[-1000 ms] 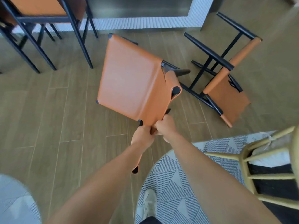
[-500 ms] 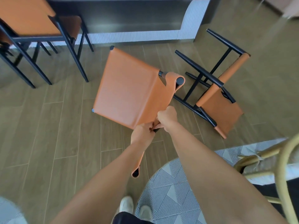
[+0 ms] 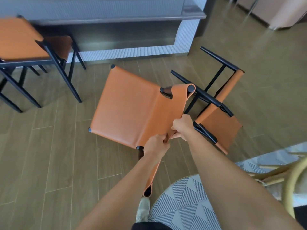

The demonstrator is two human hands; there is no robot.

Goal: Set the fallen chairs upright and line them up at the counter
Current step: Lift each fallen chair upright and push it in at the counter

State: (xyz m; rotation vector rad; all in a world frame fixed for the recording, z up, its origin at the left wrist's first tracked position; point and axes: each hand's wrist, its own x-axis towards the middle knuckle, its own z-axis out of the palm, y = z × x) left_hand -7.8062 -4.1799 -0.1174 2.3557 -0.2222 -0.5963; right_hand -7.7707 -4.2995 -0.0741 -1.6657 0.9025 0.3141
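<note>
The chair in hand (image 3: 132,112) sits in the middle of the scene over the floor (image 3: 49,146), just short of the desk (image 3: 126,50) and between a standing chair on the far left and a fallen one on the right. Its seat is a flat, nearly square sheet of orange leather, smooth with a faint grain, drawn tight over a black round-tube frame. Small black caps show at the corners. A narrow band of the same leather forms the backrest, looped at each end round a black tube. The seat hides most of the legs, so whether they touch the floor cannot be told.

The left hand (image 3: 156,145) and the right hand (image 3: 183,127) meet at the middle of that band, their fingers curled tight round the leather and knuckles almost touching.

The fallen chair (image 3: 219,127) lies on its side on the floor just right of the held one. Its black tube legs point left and far, and its orange seat stands on edge.

The upright chair (image 3: 21,40), of the same make, stands at the desk on the far left. The desk has a ribbed white front and a dark, smooth top edge.

The floor is of long wood-look planks. At the near right lie a round rug (image 3: 187,200) with a grey and white striped pattern and part of a pale cane chair (image 3: 292,176). A light shoe (image 3: 142,209) shows below the arms
</note>
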